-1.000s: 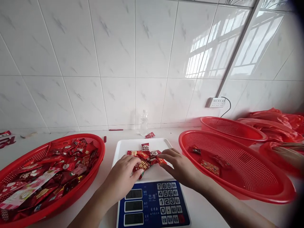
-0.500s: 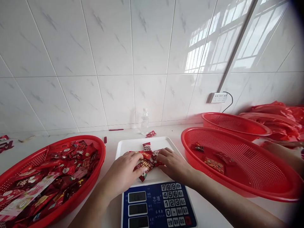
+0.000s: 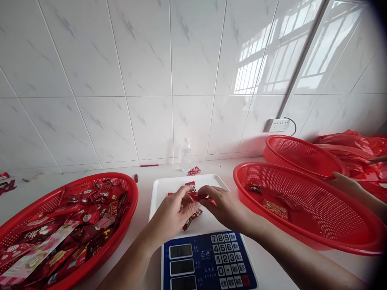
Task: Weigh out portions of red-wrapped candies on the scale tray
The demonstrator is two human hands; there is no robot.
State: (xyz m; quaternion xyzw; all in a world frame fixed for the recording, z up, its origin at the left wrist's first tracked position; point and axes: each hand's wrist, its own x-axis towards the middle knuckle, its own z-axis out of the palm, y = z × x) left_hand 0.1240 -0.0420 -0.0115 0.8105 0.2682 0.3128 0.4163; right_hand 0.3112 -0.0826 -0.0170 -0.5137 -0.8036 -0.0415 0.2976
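Over the white tray [image 3: 157, 193] of a digital scale, both hands are close together among small red snack packets [image 3: 192, 221]. My left hand [image 3: 172, 211] has its thumb and fingers closed around packets from the left. From the right, the bent fingers of my right hand [image 3: 223, 207] pinch a red packet, slightly raised between the two hands. Part of a red-and-white packet [image 3: 191, 184] shows behind the fingers. My fingers hide much of the pile. The scale's blue keypad panel [image 3: 205, 257] faces me, its displays too dim to read.
A red basket [image 3: 133, 197] full of snack packets stands at left. At right, a red basket [image 3: 242, 181] holds a few packets. Behind it, a co-worker's hand [image 3: 347, 187] touches another red basket [image 3: 272, 153]. A clear bottle [image 3: 186, 155] and red plastic bags [image 3: 356, 149] are near the wall.
My hands have drawn together and gathered packets, lifting a red one slightly. The co-worker's hand has reached the back right basket, which has shifted and tilted.
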